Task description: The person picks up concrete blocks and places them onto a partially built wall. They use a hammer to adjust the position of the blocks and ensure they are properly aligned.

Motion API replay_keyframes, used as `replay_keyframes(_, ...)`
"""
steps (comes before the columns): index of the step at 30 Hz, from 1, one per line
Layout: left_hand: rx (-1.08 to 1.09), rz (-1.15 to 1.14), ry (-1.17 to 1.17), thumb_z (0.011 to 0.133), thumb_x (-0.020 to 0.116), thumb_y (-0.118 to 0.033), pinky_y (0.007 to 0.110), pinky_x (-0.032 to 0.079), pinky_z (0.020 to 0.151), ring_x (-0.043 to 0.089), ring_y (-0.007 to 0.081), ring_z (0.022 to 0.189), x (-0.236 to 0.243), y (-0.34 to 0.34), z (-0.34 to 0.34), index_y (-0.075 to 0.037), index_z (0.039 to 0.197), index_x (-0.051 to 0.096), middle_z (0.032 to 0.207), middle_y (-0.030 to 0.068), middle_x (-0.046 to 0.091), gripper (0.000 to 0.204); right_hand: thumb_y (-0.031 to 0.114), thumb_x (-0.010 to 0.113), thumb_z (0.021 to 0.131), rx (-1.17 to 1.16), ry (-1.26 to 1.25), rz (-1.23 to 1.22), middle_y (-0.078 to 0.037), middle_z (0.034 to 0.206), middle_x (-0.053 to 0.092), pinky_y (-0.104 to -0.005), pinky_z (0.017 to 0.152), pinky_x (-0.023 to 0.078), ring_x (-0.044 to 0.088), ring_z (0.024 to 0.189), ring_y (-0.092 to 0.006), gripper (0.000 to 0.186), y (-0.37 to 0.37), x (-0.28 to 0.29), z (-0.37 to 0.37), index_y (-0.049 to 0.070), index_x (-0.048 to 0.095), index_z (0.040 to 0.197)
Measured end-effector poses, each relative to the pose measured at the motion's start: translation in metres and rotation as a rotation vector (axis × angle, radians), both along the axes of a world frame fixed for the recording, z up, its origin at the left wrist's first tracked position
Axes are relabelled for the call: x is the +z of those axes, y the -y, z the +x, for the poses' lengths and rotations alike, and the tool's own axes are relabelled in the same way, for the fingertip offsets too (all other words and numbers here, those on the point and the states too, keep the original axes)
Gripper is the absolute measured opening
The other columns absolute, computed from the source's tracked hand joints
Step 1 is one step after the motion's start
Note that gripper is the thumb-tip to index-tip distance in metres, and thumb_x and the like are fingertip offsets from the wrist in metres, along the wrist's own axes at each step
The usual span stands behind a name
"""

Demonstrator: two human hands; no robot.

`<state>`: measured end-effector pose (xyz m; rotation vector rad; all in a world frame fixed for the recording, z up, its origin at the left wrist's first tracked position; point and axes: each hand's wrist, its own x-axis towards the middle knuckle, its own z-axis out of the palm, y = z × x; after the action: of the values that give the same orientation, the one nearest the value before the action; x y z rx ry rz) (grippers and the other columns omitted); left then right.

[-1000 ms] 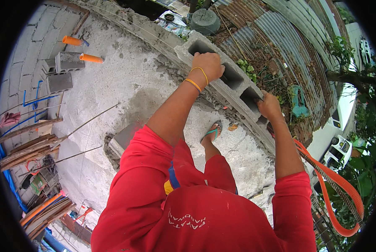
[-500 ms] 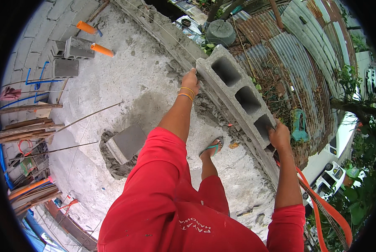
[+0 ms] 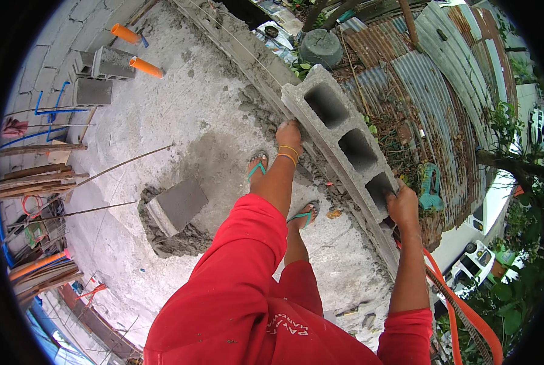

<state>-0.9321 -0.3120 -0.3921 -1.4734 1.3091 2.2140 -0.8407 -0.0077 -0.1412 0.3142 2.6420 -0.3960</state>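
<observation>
A grey concrete hollow block [image 3: 352, 115] with three visible cavities stands on the low wall's edge, running slantwise from upper left to lower right. My right hand [image 3: 404, 205] grips its near right end, the thumb reaching over the rim of the last cavity. Low against the block's inner side is my left hand [image 3: 288, 134], beside the mortar line; its fingers are hidden behind the back of the hand. Rough wet mortar [image 3: 320, 173] lies along the foot of the block. A taut string [image 3: 247, 53] runs along the wall toward the block's far end.
Another block [image 3: 178, 205] lies on a mortar heap [image 3: 162, 242] on the concrete floor. More blocks [image 3: 113, 64] and orange pipes [image 3: 145, 67] stand at the far left, near stacked lumber [image 3: 38, 182]. Beyond the wall lies a rusty corrugated roof [image 3: 436, 91]. An orange strap [image 3: 494, 337] hangs at right.
My left hand has moved nearer and slightly right, down along the block's inner side. My right hand keeps its grip. My other sandalled foot has come into view.
</observation>
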Motion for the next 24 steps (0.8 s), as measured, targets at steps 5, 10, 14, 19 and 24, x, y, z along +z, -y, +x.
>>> replay_keyframes(5,-0.035,0.306,0.098,0.100,0.060,-0.019,0.065,0.053,0.103,0.050,0.0353,0.132,0.024,0.003,0.033,-0.004,0.135,0.058,0.147,0.0157,0.047,0.038,0.018,0.074,0.087,0.025,-0.007,-0.006,-0.030,0.098,0.073,-0.0523,0.090,0.054,0.070,0.099,-0.0467,0.044,-0.001,0.002,0.001,0.001,0.069,0.127)
replay_keyframes(10,0.089,0.450,0.116,0.102,0.059,-0.017,0.065,0.048,0.111,0.050,0.0382,0.137,0.079,0.000,0.052,-0.002,0.142,0.050,0.151,0.0182,0.046,0.044,0.019,0.074,0.087,0.005,-0.025,0.035,-0.030,0.098,0.073,-0.0529,0.089,0.055,0.070,0.099,-0.0464,0.037,0.002,0.008,0.000,0.002,0.071,0.120)
replay_keyframes(14,0.082,0.230,-0.328,0.101,0.065,-0.021,0.049,0.057,0.096,0.066,0.0293,0.104,0.175,0.018,0.066,-0.003,0.125,0.062,0.115,0.0100,0.066,0.029,0.019,0.076,0.085,0.034,-0.018,0.075,-0.028,0.097,0.074,-0.0517,0.088,0.056,0.071,0.098,-0.0446,0.039,0.002,0.012,0.000,0.005,0.071,0.121)
replay_keyframes(19,-0.227,-0.385,-0.662,0.101,0.071,-0.022,0.033,0.054,0.087,0.068,0.0216,0.095,0.280,0.011,0.033,0.001,0.117,0.068,0.098,0.0080,0.072,0.028,0.017,0.073,0.085,-0.014,0.025,0.014,-0.031,0.098,0.072,-0.0542,0.090,0.054,0.069,0.099,-0.0483,0.040,0.000,0.015,0.000,0.002,0.070,0.122)
replay_keyframes(24,-0.365,-0.814,-0.745,0.103,0.067,-0.023,0.037,0.053,0.094,0.067,0.0205,0.109,0.270,0.009,0.009,0.002,0.132,0.063,0.120,0.0146,0.071,0.039,0.020,0.075,0.086,-0.042,0.059,0.038,-0.030,0.098,0.072,-0.0540,0.089,0.055,0.070,0.099,-0.0475,0.041,0.002,0.015,-0.001,0.005,0.069,0.123)
